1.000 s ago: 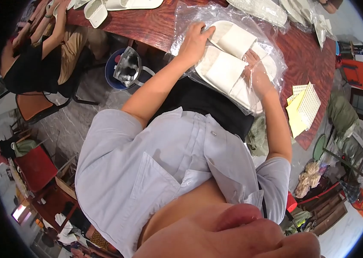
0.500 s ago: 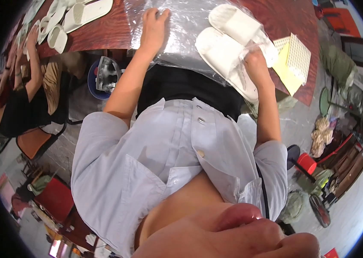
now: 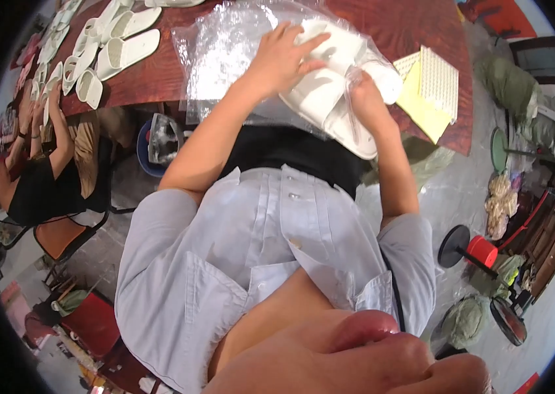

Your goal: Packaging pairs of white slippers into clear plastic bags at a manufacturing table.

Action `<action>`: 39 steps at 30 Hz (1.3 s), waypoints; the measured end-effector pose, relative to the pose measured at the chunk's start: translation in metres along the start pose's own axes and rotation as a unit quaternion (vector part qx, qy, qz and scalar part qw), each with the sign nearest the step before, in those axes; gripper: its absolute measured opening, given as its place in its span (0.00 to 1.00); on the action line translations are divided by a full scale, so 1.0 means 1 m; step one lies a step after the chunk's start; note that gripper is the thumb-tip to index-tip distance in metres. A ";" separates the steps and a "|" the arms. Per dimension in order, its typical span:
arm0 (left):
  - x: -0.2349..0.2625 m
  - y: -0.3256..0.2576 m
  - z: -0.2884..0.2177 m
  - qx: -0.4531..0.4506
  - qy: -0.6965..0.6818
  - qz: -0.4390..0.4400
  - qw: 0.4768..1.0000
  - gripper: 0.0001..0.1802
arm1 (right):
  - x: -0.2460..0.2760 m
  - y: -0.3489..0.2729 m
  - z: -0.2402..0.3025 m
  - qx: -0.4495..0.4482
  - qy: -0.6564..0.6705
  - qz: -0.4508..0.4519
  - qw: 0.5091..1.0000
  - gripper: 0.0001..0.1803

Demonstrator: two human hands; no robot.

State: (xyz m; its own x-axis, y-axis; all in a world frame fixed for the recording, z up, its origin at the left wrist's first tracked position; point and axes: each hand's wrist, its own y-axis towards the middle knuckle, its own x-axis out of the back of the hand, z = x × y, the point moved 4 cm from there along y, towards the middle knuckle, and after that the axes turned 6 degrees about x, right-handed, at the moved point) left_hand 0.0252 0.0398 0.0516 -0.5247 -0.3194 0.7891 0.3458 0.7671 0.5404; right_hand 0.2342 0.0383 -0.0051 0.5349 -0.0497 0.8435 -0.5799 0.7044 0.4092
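Observation:
A pair of white slide slippers (image 3: 317, 98) lies at the table's near edge, with clear plastic around them. To the left spreads the wrinkled clear plastic bag (image 3: 215, 75). My left hand (image 3: 281, 59) is open, its fingers spread over the left side of the slippers. At their right side my right hand (image 3: 366, 102) is closed, pinching a gathered edge of the plastic bag. Part of the slippers is hidden under both hands. Just right of my right hand lie a yellow sheet (image 3: 412, 108) and a cream sheet of small dots (image 3: 438, 82).
More white slippers (image 3: 126, 56) lie along the red-brown wood-grain table (image 3: 143, 82) at the left. Another person (image 3: 44, 177) sits there with hands at the table edge. Below the table stands a blue bin (image 3: 146, 154). A stool (image 3: 458, 246) is on the floor at right.
My left hand has moved right, from the flat plastic onto the slippers. My right hand keeps hold of the bag's edge. The view has shifted slightly.

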 end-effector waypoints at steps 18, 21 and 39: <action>-0.064 -0.043 0.035 0.105 0.083 0.052 0.990 0.30 | 0.114 -0.073 0.016 -0.178 0.044 -0.027 0.983 0.15; -0.064 -0.041 0.038 0.108 0.088 0.052 0.989 0.30 | 0.134 -0.100 0.002 -0.223 0.032 -0.073 0.971 0.17; -0.047 -0.026 0.058 0.079 0.016 -0.071 0.994 0.28 | 0.042 0.085 0.198 0.112 0.305 -0.045 0.945 0.14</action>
State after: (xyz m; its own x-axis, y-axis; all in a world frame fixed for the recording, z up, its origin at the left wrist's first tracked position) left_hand -0.0046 0.0673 -0.0164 -0.5342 -0.4462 0.7180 0.1421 0.7898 0.5966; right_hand 0.0856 -0.0442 0.1344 0.8029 0.3628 0.4731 -0.5945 0.5464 0.5899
